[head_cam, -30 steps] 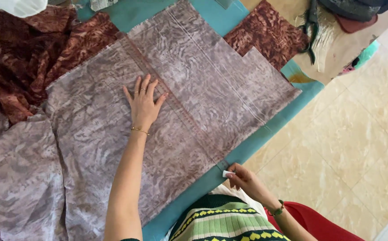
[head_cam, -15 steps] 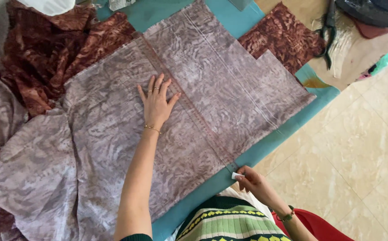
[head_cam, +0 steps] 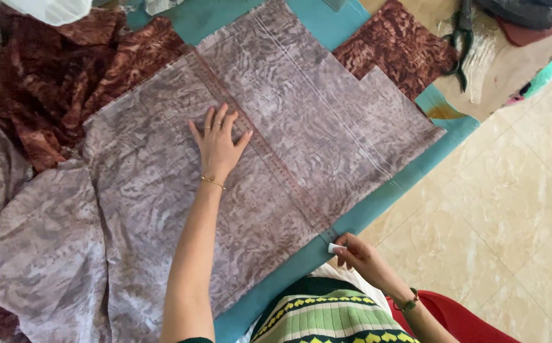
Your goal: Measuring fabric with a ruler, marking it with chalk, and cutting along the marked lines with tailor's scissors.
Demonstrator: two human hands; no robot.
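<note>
A left hand [head_cam: 217, 147] lay flat with fingers spread wide on a sheet of pale mauve patterned cloth [head_cam: 161, 209], pressing beside a long clear ruler [head_cam: 260, 149] that ran diagonally across the fabric from the far left toward the near right. At the ruler's near end, by the cloth's near edge, the right hand [head_cam: 358, 254] pinched a small white piece of chalk [head_cam: 335, 248] between narrowed fingertips, its tip touching the edge of the teal counter [head_cam: 377, 203]. A thin bracelet circled the left wrist, and a dark band the right. The mauve cloth covered most of the counter and spilled in folds to the near left. Bunched reddish-brown printed cloth [head_cam: 66, 82] lay at the far left, and another flat piece of the same print [head_cam: 396, 51] sat at the far right. Beyond it, dark scissors [head_cam: 461, 38] rested on a tan surface. Pale marbled floor tiles [head_cam: 517, 209] showed at the right, and a green striped garment [head_cam: 333, 321] at the near edge.
</note>
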